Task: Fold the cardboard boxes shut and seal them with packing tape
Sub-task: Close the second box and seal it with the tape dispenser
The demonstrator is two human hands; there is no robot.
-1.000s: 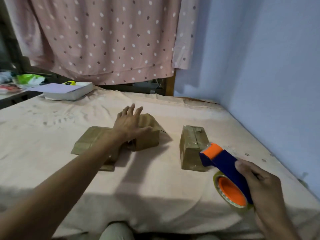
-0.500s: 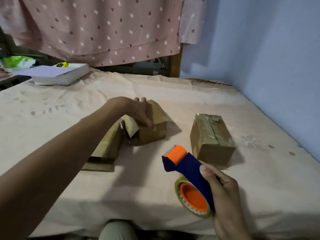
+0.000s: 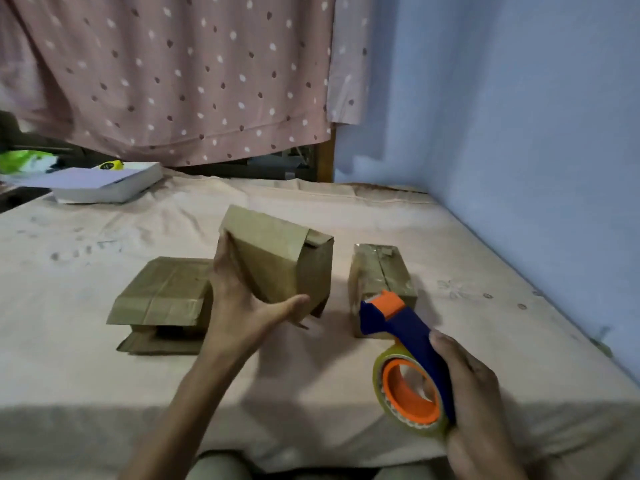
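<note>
Half a second ago our left hand (image 3: 242,306) was pressing down on the middle box (image 3: 280,261) as it sat on the bed; now we have it lifted and tilted, its far end raised and its lower near corner hanging just above the sheet (image 3: 104,375). We hold that box from its left side — fingers hidden behind the cardboard, thumb stretched along the lower front edge — so the hand is wrapped round it rather than lying flat. One small end flap sticks up at the box's upper right corner, not yet folded down. Our right hand (image 3: 474,403) has come a little nearer the middle and grips the blue handle of the tape dispenser (image 3: 405,358), fingers curled tightly round it; the orange head points up and away from us, and the roll of clear tape sits on its orange hub just left of our knuckles. Behind the dispenser's head a taped box (image 3: 381,271) rests on the sheet, glossy with tape along its top seam. To the left, just beside our left wrist, a flattened box (image 3: 162,292) lies with its flaps spread. Farther back on the left, a white book (image 3: 114,185) lies near the bed's edge under a spotted pink curtain (image 3: 173,81).
</note>
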